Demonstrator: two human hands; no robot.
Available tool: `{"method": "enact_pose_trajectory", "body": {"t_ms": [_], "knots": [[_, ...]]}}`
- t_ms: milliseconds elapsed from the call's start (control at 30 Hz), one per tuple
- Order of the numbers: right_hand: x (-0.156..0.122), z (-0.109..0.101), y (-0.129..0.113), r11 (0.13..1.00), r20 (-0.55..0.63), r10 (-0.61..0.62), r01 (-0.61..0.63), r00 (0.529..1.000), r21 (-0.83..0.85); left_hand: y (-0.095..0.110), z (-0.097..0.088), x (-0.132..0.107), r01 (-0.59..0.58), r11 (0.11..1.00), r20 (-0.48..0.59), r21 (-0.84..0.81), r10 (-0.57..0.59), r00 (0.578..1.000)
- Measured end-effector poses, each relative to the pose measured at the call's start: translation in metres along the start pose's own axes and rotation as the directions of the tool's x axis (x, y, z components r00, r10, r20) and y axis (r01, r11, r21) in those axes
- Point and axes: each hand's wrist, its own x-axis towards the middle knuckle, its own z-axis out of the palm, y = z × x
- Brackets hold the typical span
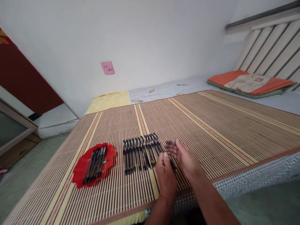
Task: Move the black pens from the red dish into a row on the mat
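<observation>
A row of black-capped pens [138, 153] lies side by side on the striped bamboo mat [112, 193], caps pointing away from me. My left hand [166, 176] is at the right end of this row, its thumb up and its fingers curled in. What those fingers hold, if anything, is hidden. Just right of it, a dark pen-like piece [173, 164] partly shows between my hands. My right hand [187, 159] is beside it, with fingers stretched toward the left and blurred at the tips. More pens [95, 165] lie in a red scalloped dish [78, 173] to the left.
The mat covers a bed with a patterned sheet [161, 90] along the white wall. A folded orange and floral cloth [248, 82] rests at the far right, below a white radiator [269, 47]. A pink note [108, 67] is on the wall. Floor [55, 150] shows at left.
</observation>
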Motion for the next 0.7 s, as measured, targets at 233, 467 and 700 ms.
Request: {"method": "enact_pose_trajectory", "body": {"t_ms": [233,467,700], "knots": [[-0.040,0.003,0.019,0.959,-0.023,-0.070,0.061,0.997,-0.276,0.002,0.002,-0.016,-0.173,0.972,0.123,0.158,0.154,0.980],[-0.031,-0.009,0.037,0.955,0.017,-0.120,0.120,0.993,-0.272,-0.003,0.003,-0.018,-0.211,0.934,0.161,0.289,0.170,0.972],[-0.026,-0.020,0.043,0.941,0.025,-0.145,0.145,0.989,-0.306,0.003,0.009,-0.022,-0.293,0.914,0.221,0.280,0.236,0.946]]}}
